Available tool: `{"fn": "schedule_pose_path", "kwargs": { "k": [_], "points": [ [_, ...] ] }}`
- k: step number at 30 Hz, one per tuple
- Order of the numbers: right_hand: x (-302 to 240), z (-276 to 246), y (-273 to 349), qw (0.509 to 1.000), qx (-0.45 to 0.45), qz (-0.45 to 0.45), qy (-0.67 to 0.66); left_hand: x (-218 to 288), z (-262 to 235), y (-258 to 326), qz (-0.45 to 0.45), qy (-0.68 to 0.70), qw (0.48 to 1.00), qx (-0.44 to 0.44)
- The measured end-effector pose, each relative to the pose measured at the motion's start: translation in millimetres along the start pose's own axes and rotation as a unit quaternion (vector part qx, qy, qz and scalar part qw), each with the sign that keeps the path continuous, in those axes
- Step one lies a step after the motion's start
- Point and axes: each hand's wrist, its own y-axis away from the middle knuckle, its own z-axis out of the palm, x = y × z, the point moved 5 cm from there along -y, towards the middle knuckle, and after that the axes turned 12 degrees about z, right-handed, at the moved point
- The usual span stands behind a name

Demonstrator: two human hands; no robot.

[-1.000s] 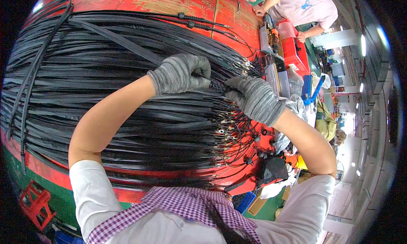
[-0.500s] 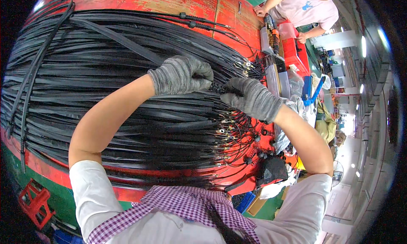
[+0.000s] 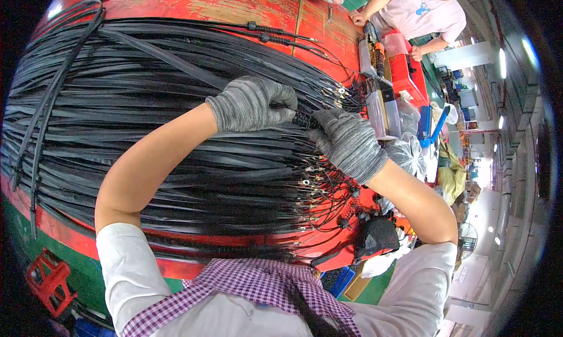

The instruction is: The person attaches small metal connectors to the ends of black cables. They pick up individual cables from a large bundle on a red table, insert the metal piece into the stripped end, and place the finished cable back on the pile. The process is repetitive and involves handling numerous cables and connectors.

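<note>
Near the right hand (image 3: 350, 143) — black cables (image 3: 176, 176), plastic bag (image 3: 407, 155) — farther, red bin (image 3: 404, 82)

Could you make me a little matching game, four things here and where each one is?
Things:
1. Black ribbed part
2. Black cables
3. Red plastic frame
4. Red bin

Places:
A. Low at the picture's left, over the green floor
B. Beside another person's hand, upper right
C. Between the gloved left hand and gloved right hand
D. Spread in a wide bundle across the red table

Right pairs: 1-C, 2-D, 3-A, 4-B
</note>
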Motion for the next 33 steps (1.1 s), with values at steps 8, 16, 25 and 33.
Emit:
{"fn": "schedule_pose_path", "kwargs": {
  "k": [8, 16, 25, 33],
  "points": [
    [12.5, -6.5, -0.8, 0.991, -0.038, -0.021, -0.130, -2.3, -3.2, 6.1, 0.006, 0.068, 0.998, 0.004],
    [15.5, -5.4, 2.8, 0.992, -0.032, -0.010, -0.122, 10.0, -2.1, 6.2, 0.088, 0.029, 0.995, 0.018],
    [11.7, -12.3, 5.1, 0.996, 0.002, -0.015, -0.093, 16.4, -0.6, -2.1, -0.040, 0.009, 0.999, 0.022],
    [6.2, -7.7, 6.8, 0.998, 0.048, -0.020, 0.020, 18.3, 3.4, -8.5, -0.117, -0.029, 0.993, -0.004]
  ]
}}
